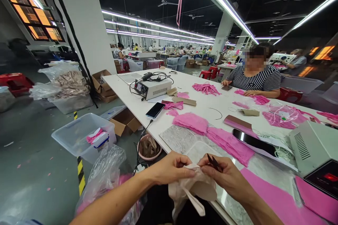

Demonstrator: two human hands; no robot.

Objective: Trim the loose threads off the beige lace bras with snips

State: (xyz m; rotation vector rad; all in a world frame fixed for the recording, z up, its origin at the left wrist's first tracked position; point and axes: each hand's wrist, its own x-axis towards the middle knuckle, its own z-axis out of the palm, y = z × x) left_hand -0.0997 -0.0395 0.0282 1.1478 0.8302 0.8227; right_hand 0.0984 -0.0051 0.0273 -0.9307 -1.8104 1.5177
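A beige fabric piece [194,188] with a hanging strap is held between both my hands at the near edge of the white table [200,105]. My left hand [169,168] pinches its upper edge, fingers closed. My right hand [224,174] also pinches the fabric and grips small dark snips [213,163] between its fingers. Just beyond my hands lie stacks of pink fabric pieces [211,132] and a clear plastic tray [199,149].
A white control box [152,88] with cables, a phone [155,110] and another phone [253,141] lie on the table. A grey machine [314,147] stands at right. A person in a striped shirt [255,77] sits across. Plastic bins [84,135], bags and cardboard boxes line the floor at left.
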